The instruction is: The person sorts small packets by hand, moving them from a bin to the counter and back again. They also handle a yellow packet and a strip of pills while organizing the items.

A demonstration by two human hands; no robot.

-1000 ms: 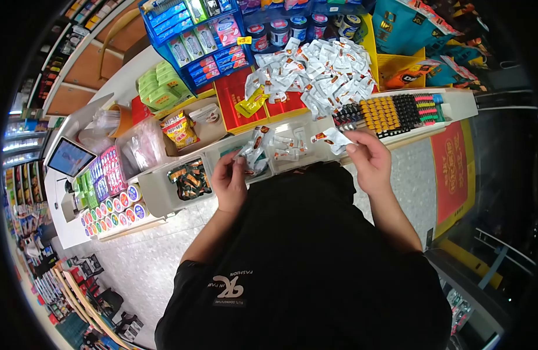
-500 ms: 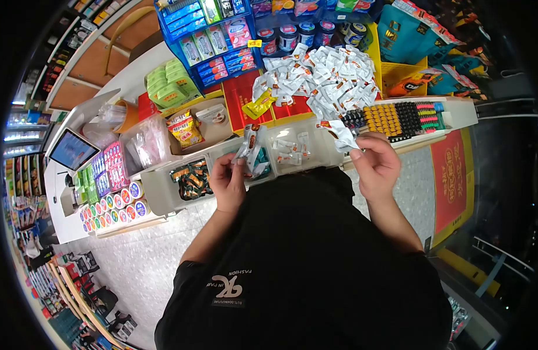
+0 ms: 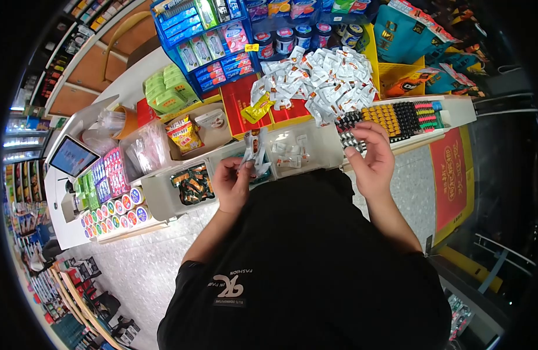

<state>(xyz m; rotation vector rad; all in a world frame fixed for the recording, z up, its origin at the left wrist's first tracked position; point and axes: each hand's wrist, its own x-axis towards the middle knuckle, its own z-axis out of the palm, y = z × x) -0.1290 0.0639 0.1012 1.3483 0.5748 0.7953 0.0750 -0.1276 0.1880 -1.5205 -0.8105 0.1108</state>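
My left hand (image 3: 232,182) is closed on a few small white snack packets (image 3: 255,146) with brown-and-red marks, held upright over the row of bins. My right hand (image 3: 371,160) hangs to the right with thumb and fingers apart, and I see nothing between them. Ahead of both hands, a large heap of the same white packets (image 3: 333,76) covers the red and yellow display top. Between my hands is a clear bin (image 3: 321,153) with several white packets inside. Teal packets in the bin behind my left hand are mostly hidden.
A bin of dark green and orange packets (image 3: 194,184) lies left of my left hand. A yellow packet (image 3: 258,108) rests beside the heap. A blue gum rack (image 3: 204,44) stands behind. Rows of black and yellow small items (image 3: 391,121) sit at the right.
The white packet that was in my right hand is no longer there, and those fingers have spread. My left hand still grips its packets and has shifted slightly right.
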